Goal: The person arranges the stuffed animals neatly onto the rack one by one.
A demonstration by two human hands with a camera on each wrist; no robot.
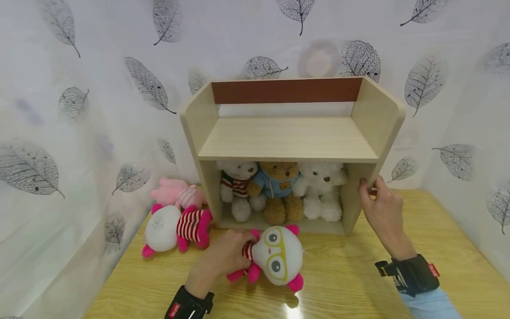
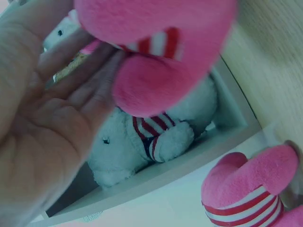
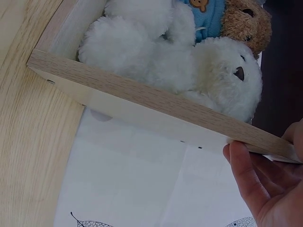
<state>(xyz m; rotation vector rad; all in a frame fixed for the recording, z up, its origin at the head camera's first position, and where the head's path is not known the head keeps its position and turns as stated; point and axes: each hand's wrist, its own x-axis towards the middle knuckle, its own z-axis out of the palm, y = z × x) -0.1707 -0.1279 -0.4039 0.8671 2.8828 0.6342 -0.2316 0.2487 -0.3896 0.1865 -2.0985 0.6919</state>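
Note:
My left hand (image 1: 224, 253) grips a plush panda (image 1: 287, 253) by its striped body, in front of the shelf. The panda has a white head, yellow glasses and pink ears, and lies sideways with its head to the right. In the left wrist view its pink limbs (image 2: 156, 87) show beside the fingers. My right hand (image 1: 383, 215) holds the right side panel of a small wooden shelf (image 1: 287, 137), the thumb inside and the fingers outside. In the lower compartment sit a white bear in a striped top (image 1: 240, 188), a brown bear in blue (image 1: 276, 188) and a plain white bear (image 1: 323, 195).
Left of the shelf, a second plush panda in stripes (image 1: 162, 228) lies on the wooden table (image 1: 326, 270), with a pink plush toy (image 1: 169, 191) behind it. The shelf's upper board carries no toys. A leaf-print curtain (image 1: 95, 146) hangs behind and at both sides.

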